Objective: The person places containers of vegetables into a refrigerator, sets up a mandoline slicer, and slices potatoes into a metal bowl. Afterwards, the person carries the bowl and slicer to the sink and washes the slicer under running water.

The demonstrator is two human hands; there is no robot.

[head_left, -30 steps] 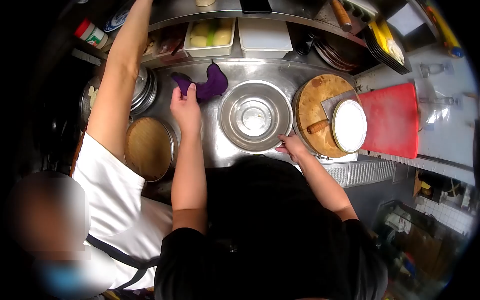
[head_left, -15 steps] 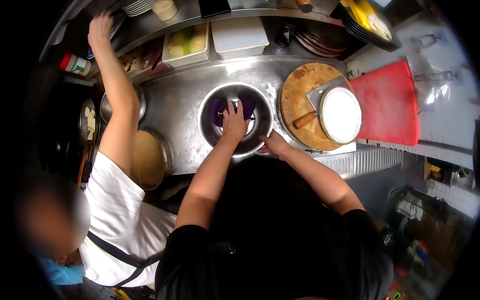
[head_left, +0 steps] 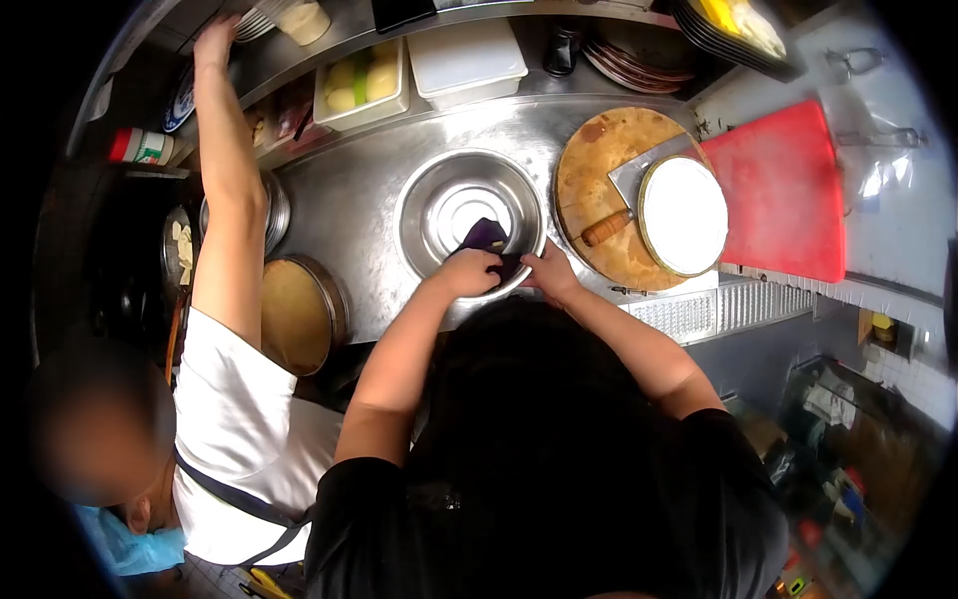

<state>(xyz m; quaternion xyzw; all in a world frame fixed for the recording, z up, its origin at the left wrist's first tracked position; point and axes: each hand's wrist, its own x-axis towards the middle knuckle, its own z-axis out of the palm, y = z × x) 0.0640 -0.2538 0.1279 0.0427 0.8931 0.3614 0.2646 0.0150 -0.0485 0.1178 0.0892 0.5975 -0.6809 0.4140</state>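
Observation:
A steel mixing bowl (head_left: 419,205) sits on the counter in front of me. A limp-looking dark purple item (head_left: 485,235) lies against the bowl's near inner wall; its exact kind is unclear. My left hand (head_left: 469,273) reaches over the near rim, fingers curled on this item. My right hand (head_left: 554,274) is at the near right rim, its fingertips pinched at the dark stretch of the same item between both hands. Part of it is hidden by my fingers.
To the right, a round chopping board (head_left: 589,180) carries a cleaver (head_left: 607,228) and a white-topped round container (head_left: 684,215). A red board (head_left: 783,195) lies beyond. On the left, a co-worker's arm (head_left: 232,180) reaches toward the shelf, above a round pan (head_left: 294,314).
My left hand has drawn back from the bowl's middle to its near rim, bringing the purple item along. My right hand has risen slightly over the rim. The co-worker's hand shifted right.

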